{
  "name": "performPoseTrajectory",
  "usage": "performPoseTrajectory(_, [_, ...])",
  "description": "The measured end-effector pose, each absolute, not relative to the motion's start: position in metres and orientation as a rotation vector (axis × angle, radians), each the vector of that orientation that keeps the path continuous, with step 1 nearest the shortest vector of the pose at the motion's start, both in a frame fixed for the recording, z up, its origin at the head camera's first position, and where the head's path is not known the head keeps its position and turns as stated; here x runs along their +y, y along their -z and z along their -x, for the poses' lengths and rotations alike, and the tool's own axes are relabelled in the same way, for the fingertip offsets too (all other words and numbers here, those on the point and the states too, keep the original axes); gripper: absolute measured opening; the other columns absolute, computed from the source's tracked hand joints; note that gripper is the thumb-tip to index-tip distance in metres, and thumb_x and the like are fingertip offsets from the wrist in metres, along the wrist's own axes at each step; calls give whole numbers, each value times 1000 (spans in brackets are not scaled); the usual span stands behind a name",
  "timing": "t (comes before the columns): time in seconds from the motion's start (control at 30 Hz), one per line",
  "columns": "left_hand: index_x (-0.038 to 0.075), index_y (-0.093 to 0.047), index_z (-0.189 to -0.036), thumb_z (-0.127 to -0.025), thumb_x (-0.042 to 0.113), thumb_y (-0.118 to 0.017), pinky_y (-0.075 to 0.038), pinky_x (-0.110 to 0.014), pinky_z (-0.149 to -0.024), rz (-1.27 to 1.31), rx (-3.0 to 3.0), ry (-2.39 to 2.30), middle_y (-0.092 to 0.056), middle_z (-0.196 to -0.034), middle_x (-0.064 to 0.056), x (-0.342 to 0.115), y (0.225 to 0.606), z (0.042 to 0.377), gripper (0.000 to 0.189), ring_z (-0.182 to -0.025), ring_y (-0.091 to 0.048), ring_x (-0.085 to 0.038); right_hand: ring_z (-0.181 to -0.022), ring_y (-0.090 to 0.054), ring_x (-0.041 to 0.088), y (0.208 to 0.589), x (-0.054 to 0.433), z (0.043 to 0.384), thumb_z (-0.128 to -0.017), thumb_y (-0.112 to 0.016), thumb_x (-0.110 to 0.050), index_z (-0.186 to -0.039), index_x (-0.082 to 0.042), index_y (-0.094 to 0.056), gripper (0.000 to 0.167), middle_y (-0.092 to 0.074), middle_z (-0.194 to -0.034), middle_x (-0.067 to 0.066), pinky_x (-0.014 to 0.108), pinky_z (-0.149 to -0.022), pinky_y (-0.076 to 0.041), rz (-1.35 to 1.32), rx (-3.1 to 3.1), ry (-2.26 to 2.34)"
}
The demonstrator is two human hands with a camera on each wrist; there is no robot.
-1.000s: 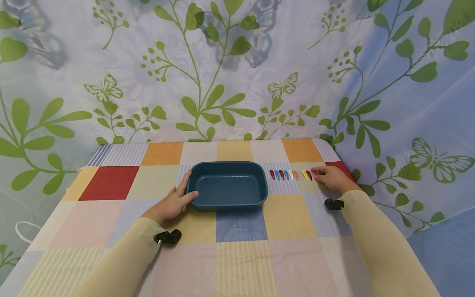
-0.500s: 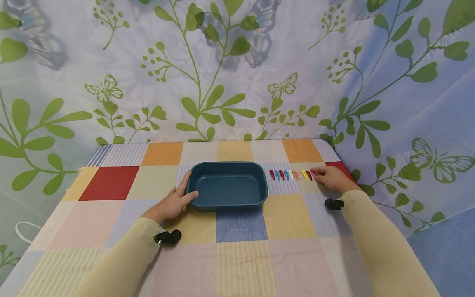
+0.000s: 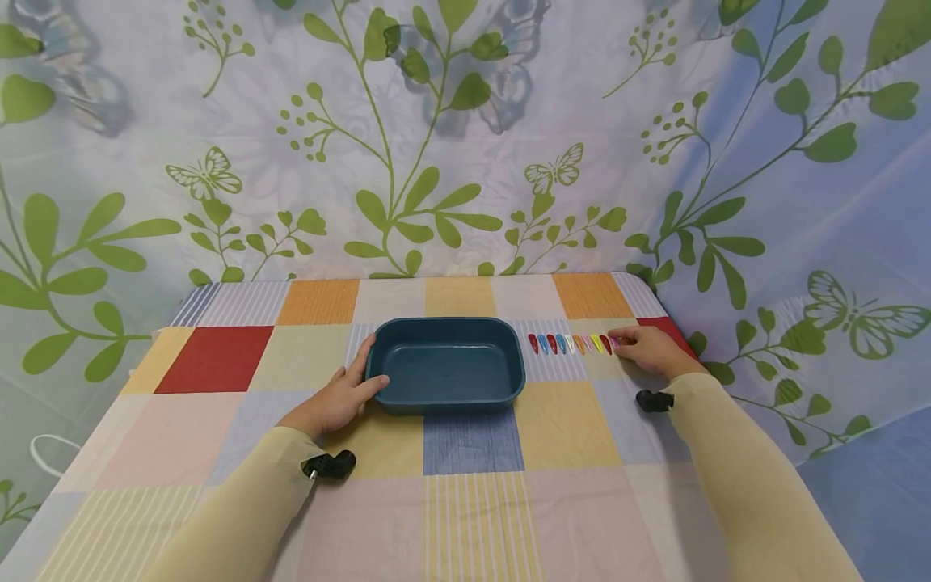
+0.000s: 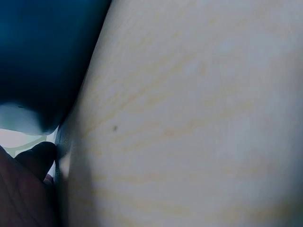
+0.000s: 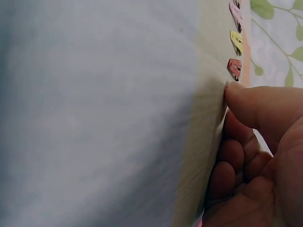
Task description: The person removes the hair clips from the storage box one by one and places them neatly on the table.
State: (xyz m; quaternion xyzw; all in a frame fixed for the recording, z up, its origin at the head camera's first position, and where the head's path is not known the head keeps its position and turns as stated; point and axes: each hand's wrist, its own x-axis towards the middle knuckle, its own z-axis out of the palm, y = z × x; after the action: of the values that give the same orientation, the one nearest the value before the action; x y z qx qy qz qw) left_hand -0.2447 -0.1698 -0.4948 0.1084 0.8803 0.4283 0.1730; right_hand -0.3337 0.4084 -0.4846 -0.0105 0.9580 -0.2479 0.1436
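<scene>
A dark blue rectangular tub (image 3: 445,368) stands mid-table. My left hand (image 3: 338,400) rests against its left side, fingers extended along the outer wall and thumb lying on the rim. The left wrist view shows part of that hand (image 4: 26,189) low beside the tub wall. To the right of the tub, several coloured snap hair clips (image 3: 570,343) lie in a row. At the row's right end my right hand (image 3: 655,349) pinches a pink hair clip (image 3: 617,343), mostly covered by the fingertips. In the right wrist view the thumb touches the cloth just beyond a red clip (image 5: 234,69).
A patchwork cloth (image 3: 473,517) covers the table. Behind and to the right hangs a curtain (image 3: 451,145) printed with leaves and butterflies. Small black devices (image 3: 329,466) sit at both cuffs. A white cable loop (image 3: 51,454) shows beyond the left edge.
</scene>
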Motion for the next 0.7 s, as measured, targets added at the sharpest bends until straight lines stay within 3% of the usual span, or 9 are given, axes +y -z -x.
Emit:
performPoseTrajectory(0.47, [36,11,-169,-110,51,-47,7,-76,-123,-305,2493,-1237,-3,-178,-13,-170,493,243,84,-158,17,-55,-86,-51,23,481,405,330,-101,-64,-19,-148,-1,-57,50,-57,-108,15,27,-67,-42,30,2756,775])
performPoseTrajectory(0.53, [36,8,-169,-109,50,-49,0,-76,-125,-320,2492,-1255,-14,-176,-18,-171,493,243,84,-160,6,-55,-87,-52,23,480,405,329,-101,-64,-20,-148,-3,-58,50,-61,-114,17,27,-69,-44,24,2755,783])
performPoseTrajectory(0.7, [34,-2,-170,-105,53,-58,-28,-69,-123,-352,2533,-1217,-39,-164,-27,-173,486,244,87,-152,-38,-48,-99,-57,28,474,403,327,-102,-62,-25,-148,-2,-56,52,-65,-128,25,29,-76,-47,-5,2789,806])
